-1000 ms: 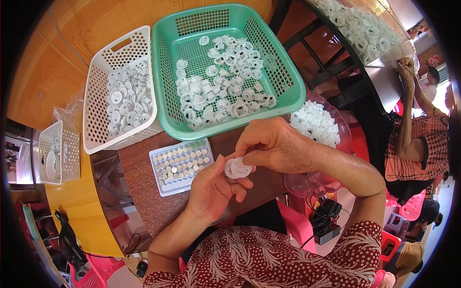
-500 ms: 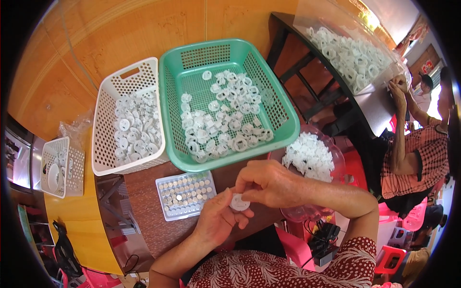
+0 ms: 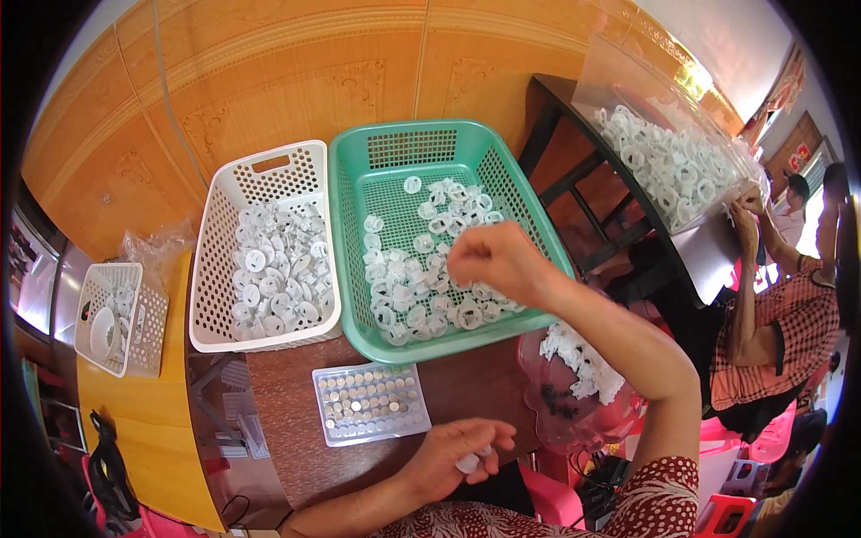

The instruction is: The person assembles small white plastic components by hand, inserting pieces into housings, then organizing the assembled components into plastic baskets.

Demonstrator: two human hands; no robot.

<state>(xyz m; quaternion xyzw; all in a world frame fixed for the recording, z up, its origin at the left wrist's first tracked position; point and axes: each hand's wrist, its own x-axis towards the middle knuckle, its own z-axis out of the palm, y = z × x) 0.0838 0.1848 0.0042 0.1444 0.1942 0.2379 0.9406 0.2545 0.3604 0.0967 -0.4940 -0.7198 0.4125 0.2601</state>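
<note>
Plastic white ring pinched in left hand; right hand fisted, contents unclear, over green mesh basket.

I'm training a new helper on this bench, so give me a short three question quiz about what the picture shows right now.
1. True or false: the right hand is raised over the green basket.
2. What does the left hand hold? A) a small white plastic part B) a pair of scissors C) a pen
3. Fill in: the clear tray of small round metal pieces lies on the brown table in front of the ____ basket and the green one.

Key: 1 true; 2 A; 3 white.
</note>
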